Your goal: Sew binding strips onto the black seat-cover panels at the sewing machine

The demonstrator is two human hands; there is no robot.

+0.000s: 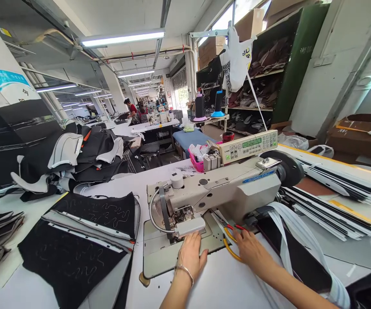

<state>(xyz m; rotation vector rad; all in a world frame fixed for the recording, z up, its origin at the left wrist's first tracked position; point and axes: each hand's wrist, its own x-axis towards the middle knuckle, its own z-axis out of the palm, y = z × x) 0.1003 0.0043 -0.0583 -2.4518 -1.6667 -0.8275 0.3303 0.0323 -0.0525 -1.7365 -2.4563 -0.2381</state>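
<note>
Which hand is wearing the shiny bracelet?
The left hand, over the sewing machine's metal bed: a silver bracelet circles its wrist. The right hand, at the yellow-handled scissors, has a bare wrist.

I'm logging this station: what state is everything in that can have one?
Bare left hand: open, palm down
Bare right hand: palm down, grip unclear
Yellow-handled metal scissors: at the right hand, blade opening unclear
Beige metal sewing machine: running or stopped, cannot tell
Rectangular green control-panel display: lit
Long white tube ceiling light: lit
White plastic bag: hanging

White worktable (224, 285) beneath sewing machine (213, 191) and black panels (72, 257) (squiggle-marked).
</note>
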